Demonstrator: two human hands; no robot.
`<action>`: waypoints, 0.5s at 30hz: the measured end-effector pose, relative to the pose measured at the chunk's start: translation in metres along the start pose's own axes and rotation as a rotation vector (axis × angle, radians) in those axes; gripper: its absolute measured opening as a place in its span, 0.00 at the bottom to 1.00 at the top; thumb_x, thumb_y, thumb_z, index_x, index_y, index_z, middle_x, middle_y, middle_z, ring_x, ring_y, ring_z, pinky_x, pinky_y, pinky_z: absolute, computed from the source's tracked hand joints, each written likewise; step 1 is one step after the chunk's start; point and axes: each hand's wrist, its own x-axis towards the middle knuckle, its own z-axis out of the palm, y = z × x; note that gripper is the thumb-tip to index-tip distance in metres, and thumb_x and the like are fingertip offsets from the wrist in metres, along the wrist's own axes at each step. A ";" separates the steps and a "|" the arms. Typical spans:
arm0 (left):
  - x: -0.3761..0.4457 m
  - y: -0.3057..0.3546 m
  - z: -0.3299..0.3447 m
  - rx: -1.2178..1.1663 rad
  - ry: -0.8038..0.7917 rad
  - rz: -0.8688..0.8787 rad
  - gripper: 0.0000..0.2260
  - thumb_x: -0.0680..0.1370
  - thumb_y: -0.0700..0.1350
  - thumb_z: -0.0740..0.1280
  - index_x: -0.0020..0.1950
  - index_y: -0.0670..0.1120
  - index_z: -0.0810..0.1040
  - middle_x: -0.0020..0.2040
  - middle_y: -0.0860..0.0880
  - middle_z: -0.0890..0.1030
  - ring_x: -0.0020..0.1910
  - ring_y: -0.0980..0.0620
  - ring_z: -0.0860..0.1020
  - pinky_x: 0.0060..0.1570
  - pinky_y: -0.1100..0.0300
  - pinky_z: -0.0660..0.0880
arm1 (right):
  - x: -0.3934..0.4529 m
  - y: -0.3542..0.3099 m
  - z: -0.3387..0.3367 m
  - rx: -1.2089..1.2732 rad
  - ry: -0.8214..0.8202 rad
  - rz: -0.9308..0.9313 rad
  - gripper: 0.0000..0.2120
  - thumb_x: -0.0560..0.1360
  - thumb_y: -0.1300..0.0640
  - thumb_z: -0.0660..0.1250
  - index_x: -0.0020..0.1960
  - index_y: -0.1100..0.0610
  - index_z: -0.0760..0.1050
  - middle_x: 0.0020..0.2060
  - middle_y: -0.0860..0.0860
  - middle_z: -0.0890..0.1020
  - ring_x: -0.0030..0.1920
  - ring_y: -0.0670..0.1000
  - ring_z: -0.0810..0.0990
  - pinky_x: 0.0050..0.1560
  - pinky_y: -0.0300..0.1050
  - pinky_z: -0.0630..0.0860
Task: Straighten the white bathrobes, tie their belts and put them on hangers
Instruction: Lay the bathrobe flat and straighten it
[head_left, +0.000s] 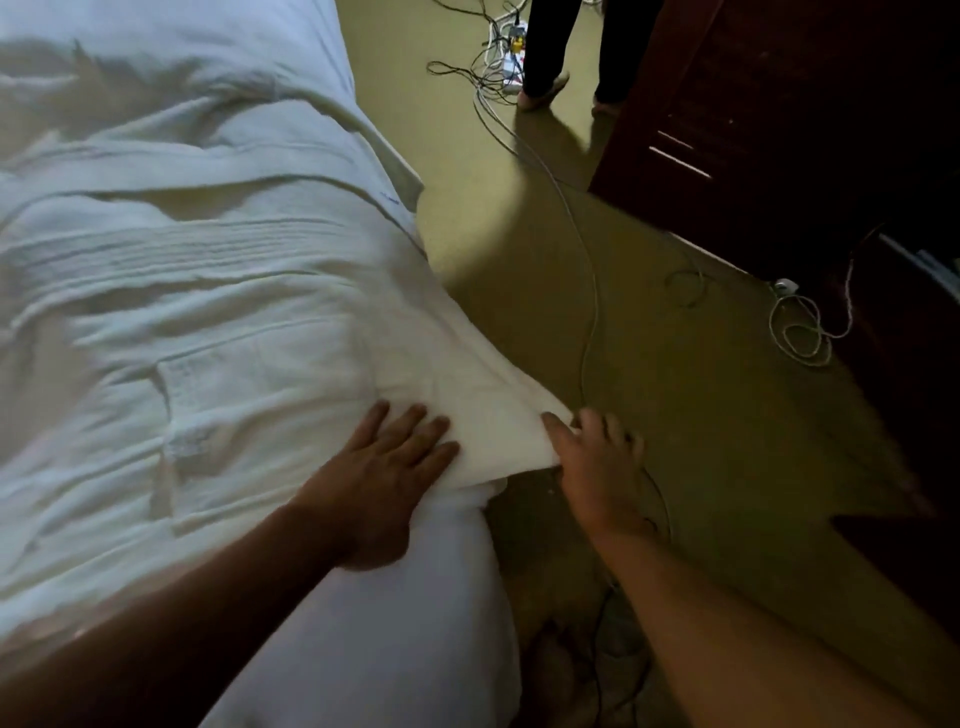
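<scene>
White bathrobe (218, 291) spread flat on the bed (374, 639), reaching to the bed's right edge; square pocket (228, 395) showing on it, just left of the left hand; ribbed band, maybe the belt (171, 254), lying across the robe higher up; hard to tell for sure. Left hand (387, 467) lying flat on the robe near the bed's corner, fingers straight and a little spread, pressing the cloth down. Right hand (597, 462) just beside it, off the bed's edge, thumb on top of the robe's corner and fingers curled under, pinching the cloth and lifting it a bit. Greenish floor (675, 415) on the right, with white cables (589, 291) running over it; dark wooden cabinet (779, 130) at the top right; another person's legs (550, 57) standing at the top, near a tangle of cables.
</scene>
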 end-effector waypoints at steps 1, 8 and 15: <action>0.003 0.003 -0.006 0.002 -0.055 -0.020 0.40 0.69 0.56 0.46 0.83 0.52 0.45 0.82 0.47 0.41 0.80 0.44 0.36 0.75 0.41 0.31 | 0.002 -0.005 0.002 0.028 -0.079 -0.008 0.31 0.72 0.58 0.72 0.74 0.45 0.71 0.63 0.58 0.75 0.61 0.63 0.74 0.56 0.61 0.72; 0.045 -0.001 -0.021 0.076 0.104 -0.409 0.36 0.74 0.66 0.41 0.80 0.58 0.61 0.83 0.47 0.52 0.81 0.40 0.44 0.71 0.29 0.34 | 0.011 -0.021 0.010 0.313 -0.744 -0.066 0.38 0.80 0.56 0.61 0.82 0.40 0.43 0.82 0.53 0.40 0.81 0.62 0.43 0.76 0.70 0.44; 0.056 -0.006 -0.012 -0.057 0.126 -0.616 0.31 0.70 0.68 0.58 0.71 0.59 0.76 0.79 0.45 0.65 0.78 0.36 0.60 0.68 0.23 0.47 | 0.038 -0.009 -0.020 0.517 -0.689 -0.089 0.31 0.77 0.55 0.60 0.79 0.41 0.58 0.82 0.50 0.49 0.81 0.60 0.52 0.78 0.66 0.51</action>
